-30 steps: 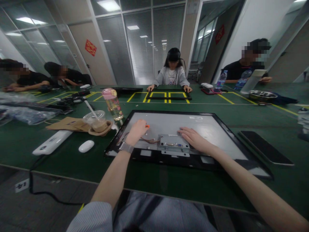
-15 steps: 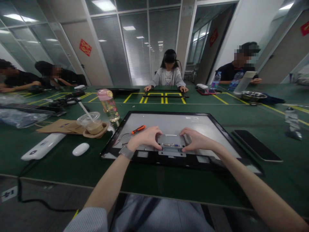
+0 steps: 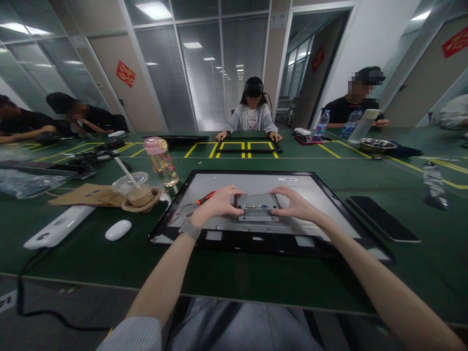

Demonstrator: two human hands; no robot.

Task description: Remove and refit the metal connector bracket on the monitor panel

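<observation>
Resting on the table point(image 3: 219, 273) at left, a white rounded object point(image 3: 118, 230) lies near the corner of a flat panel point(image 3: 310, 187). On the panel, an orange-and-black tool point(image 3: 205, 198) lies just beside the left hand point(image 3: 220, 204), which is curled around the left end of a metal box point(image 3: 258, 201). The metal box sits between both hands, over the panel, its ports facing the wearer; whether it touches the panel cannot be told. The right hand point(image 3: 294, 204) grips its opposite end. Farther right lies a dark flat device point(image 3: 382, 218).
</observation>
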